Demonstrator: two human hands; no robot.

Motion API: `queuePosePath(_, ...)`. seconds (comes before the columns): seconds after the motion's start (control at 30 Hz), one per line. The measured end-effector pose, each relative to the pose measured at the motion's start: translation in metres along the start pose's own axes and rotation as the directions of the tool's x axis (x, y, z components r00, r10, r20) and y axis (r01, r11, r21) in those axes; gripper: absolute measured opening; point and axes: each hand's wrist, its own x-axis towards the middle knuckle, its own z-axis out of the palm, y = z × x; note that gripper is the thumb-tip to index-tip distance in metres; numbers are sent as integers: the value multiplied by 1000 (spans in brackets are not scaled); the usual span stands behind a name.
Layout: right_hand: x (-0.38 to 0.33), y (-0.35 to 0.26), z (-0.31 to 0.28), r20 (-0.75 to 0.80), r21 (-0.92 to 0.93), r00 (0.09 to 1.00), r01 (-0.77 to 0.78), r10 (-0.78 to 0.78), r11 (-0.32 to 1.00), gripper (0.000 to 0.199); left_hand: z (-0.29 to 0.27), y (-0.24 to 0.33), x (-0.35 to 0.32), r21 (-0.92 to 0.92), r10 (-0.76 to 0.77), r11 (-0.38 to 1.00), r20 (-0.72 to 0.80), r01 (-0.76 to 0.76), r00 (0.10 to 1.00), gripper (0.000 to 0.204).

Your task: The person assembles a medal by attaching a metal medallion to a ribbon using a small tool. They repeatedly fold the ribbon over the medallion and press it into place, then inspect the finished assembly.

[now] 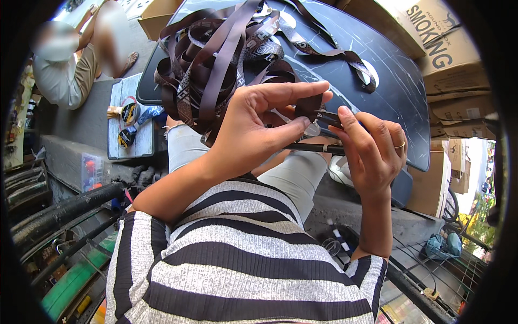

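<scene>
A large heap of dark brown printed ribbon straps (208, 65), looped like lanyards, lies at the near left of the black marble-patterned table (399, 116). My left hand (253, 116) is in front of the heap, with a short stretch of brown strap (308, 106) held between its thumb and fingers. My right hand (372, 143) grips a small dark two-pronged tool (326, 117), perhaps snips or tweezers. Its tips point left, close beside the strap at my left thumb; whether they touch it I cannot tell. The tool's rear end is hidden in my fingers.
One strap (345, 54) trails across the table over round white pieces (370, 74). Cardboard boxes (448, 54) are stacked at the right. A small whitish stool (127, 97) with tape rolls (129, 113) stands at the left. Another person (62, 81) sits at the far left.
</scene>
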Motion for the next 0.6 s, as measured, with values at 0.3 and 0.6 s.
queuePosePath(0.3,6,-1,-8,39,22,998,39,-40,999,44,-1,-3,2,13,57,998,7,-57,998,46)
queuePosePath(0.6,8,2,-8,5,-44,989,148,-148,988,39,1,-1,1,-44,-6,999,9,6,1000,46)
